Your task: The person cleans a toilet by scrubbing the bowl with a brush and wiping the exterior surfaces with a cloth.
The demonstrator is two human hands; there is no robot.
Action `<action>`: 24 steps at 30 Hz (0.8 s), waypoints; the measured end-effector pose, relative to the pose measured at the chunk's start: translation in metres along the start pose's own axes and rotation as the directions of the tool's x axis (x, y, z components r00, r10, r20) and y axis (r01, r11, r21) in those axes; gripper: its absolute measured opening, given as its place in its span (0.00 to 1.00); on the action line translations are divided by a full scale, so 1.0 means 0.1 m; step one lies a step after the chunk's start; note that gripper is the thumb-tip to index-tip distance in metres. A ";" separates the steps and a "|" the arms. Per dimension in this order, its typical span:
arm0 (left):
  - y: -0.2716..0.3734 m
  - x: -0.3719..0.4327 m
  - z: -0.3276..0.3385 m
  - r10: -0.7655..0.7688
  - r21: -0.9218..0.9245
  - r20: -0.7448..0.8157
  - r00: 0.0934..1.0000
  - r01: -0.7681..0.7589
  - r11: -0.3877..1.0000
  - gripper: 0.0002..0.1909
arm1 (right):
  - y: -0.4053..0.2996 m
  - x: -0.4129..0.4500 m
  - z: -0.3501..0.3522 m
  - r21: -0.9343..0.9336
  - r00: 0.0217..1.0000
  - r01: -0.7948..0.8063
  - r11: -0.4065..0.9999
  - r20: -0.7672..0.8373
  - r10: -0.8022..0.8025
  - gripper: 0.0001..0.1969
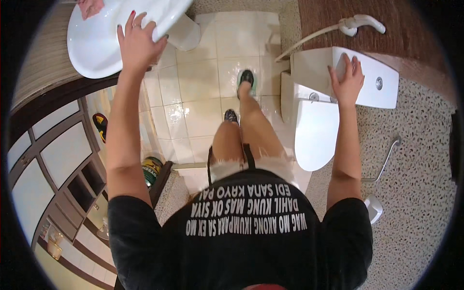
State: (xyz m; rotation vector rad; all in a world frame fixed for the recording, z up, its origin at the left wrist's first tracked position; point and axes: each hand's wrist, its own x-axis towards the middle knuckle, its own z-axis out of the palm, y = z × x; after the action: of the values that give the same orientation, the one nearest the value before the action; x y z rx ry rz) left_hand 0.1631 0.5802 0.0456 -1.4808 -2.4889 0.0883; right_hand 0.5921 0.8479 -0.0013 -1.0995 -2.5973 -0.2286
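Observation:
My left hand (139, 43) is over the near right rim of a white ceramic washbasin (92, 59), fingers spread, with nothing visible in it. Whether its fingers press on the rim, I cannot tell. A crumpled pink cloth (90, 8) lies at the basin's far left. On the right, my right hand (347, 81) is at the edge of the white toilet cistern (378, 69), its fingers apart and apparently touching the surface. Below it, the toilet lid (315, 134) is down. Under one of my dark shoes (247, 77) is a pale green item, mostly covered by the shoe.
Wet-looking cream tiles (195, 85) cover the floor. A white bidet sprayer (362, 24) with a hose hangs beyond the cistern. A metal grab bar (388, 159) is on the speckled wall at right. At left are a black-and-yellow slipper (99, 125) and a green container (152, 172) beside a doorway.

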 end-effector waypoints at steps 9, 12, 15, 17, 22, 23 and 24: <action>-0.03 0.15 0.05 0.028 -0.300 -0.062 0.998 -0.045 0.953 0.17 | 0.02 0.13 -0.01 0.065 0.991 -0.123 0.990 0.057 0.119 0.35; -0.03 0.13 0.07 0.090 -0.365 -0.073 0.993 -0.111 0.924 0.17 | 0.10 0.09 -0.03 0.106 0.989 -0.122 0.987 0.095 0.113 0.36; 0.02 0.23 0.04 0.071 -0.417 -0.072 0.995 -0.095 0.904 0.17 | 0.10 0.16 -0.03 0.042 0.987 -0.126 0.991 0.102 0.121 0.37; -0.03 0.14 0.03 0.060 -0.413 -0.056 0.997 -0.078 0.908 0.17 | 0.04 0.18 -0.02 0.038 0.988 -0.110 0.993 0.110 0.105 0.37; -0.08 0.22 0.07 0.003 -0.521 -0.003 1.000 -0.004 0.853 0.16 | 0.06 0.18 -0.02 0.119 0.993 -0.076 0.990 0.103 0.064 0.37; -0.03 0.26 0.03 0.000 -0.542 0.029 1.000 0.016 0.840 0.16 | 0.02 0.19 -0.10 0.098 0.981 -0.125 0.987 0.160 0.108 0.37; -0.01 0.30 0.03 0.007 -0.533 0.063 0.998 0.027 0.846 0.17 | 0.03 0.19 -0.14 0.091 0.978 -0.142 0.986 0.165 0.126 0.38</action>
State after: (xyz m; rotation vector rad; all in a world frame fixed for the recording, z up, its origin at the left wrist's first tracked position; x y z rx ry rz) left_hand 0.1481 0.6058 0.0481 -1.6737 -2.7058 -0.6256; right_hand 0.5842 0.8590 0.0185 -1.2974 -2.6236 0.0244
